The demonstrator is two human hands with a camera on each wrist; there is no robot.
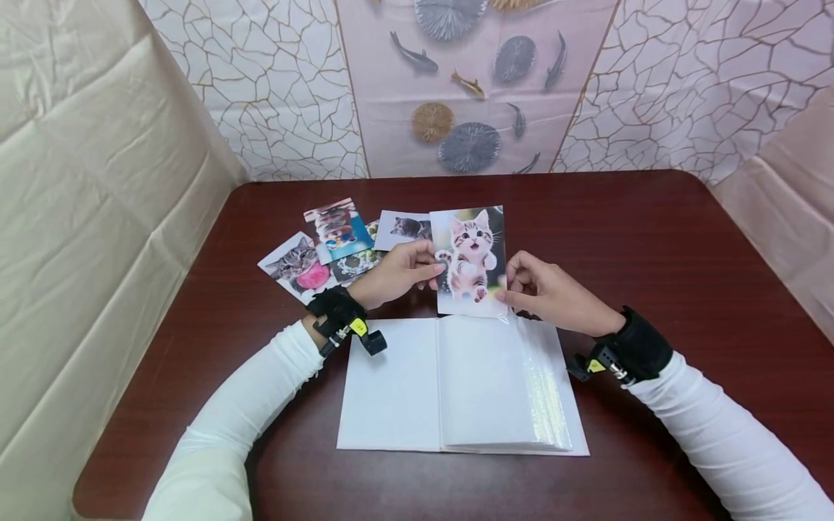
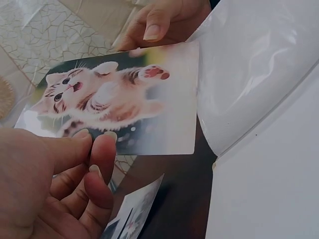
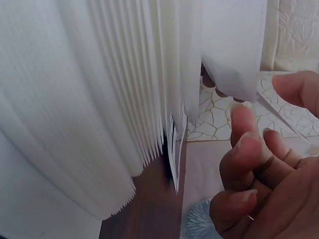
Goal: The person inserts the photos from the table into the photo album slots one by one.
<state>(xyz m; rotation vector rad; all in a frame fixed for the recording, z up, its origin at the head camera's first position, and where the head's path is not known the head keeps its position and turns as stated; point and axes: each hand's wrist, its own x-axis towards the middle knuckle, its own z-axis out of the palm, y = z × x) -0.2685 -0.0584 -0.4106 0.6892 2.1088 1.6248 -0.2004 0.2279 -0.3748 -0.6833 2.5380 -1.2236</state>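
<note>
A reddish-brown tabletop [image 1: 651, 246] carried an open white photo album [image 1: 391, 391] with clear sleeves [image 1: 547, 409] that looked limp and slick. The right hand [image 1: 554, 293] was at the right edge of the kitten photo [image 1: 470, 253], thumb and fingers parted; the left hand [image 1: 396, 271] pinched the left edge. Held by the album's far edge, that thin, glossy rectangle seemed light, springy and easily creased, best gripped along its borders.
</note>
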